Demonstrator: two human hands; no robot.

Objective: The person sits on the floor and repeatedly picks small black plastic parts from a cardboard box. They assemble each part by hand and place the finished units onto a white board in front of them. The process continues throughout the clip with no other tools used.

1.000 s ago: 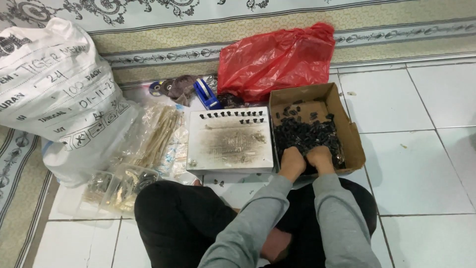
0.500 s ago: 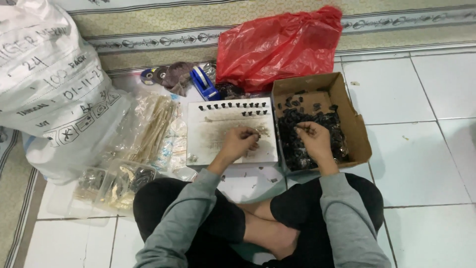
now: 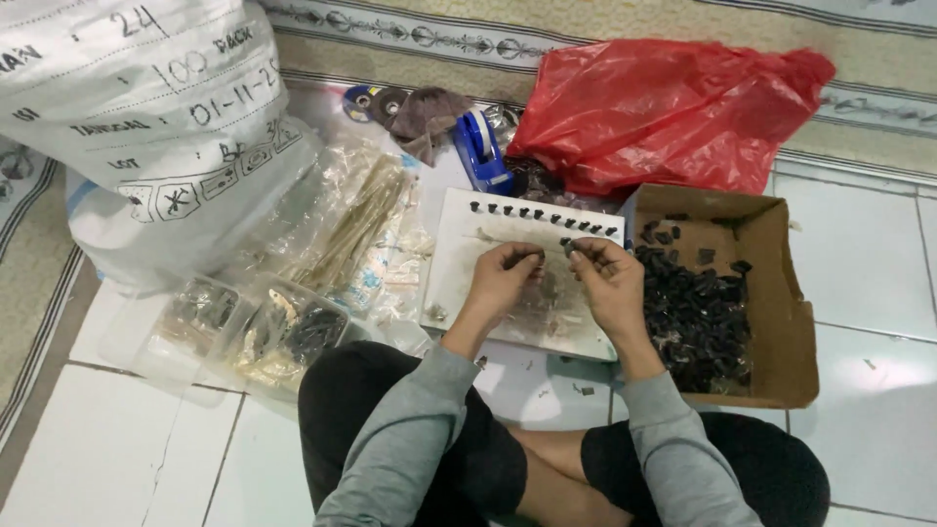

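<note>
I sit cross-legged on the floor. My left hand point(image 3: 506, 276) and my right hand point(image 3: 608, 280) meet above a white board point(image 3: 459, 256) that has a row of small black pieces stuck along its far edge. Each hand pinches a small black piece, the fingertips almost touching. To the right stands an open cardboard box point(image 3: 781, 312) filled with several small black parts point(image 3: 695, 314). My right hand is just left of that box.
A red plastic bag point(image 3: 664, 109) lies behind the box. A large white sack point(image 3: 146, 127) fills the left. Clear packets of thin sticks point(image 3: 351, 229), a blue tape dispenser point(image 3: 483, 151) and clear trays point(image 3: 244, 327) lie on the white tiles.
Both hands came out of the cardboard box. The left went to the white board first, then the right joined it, and they now meet over the board.
</note>
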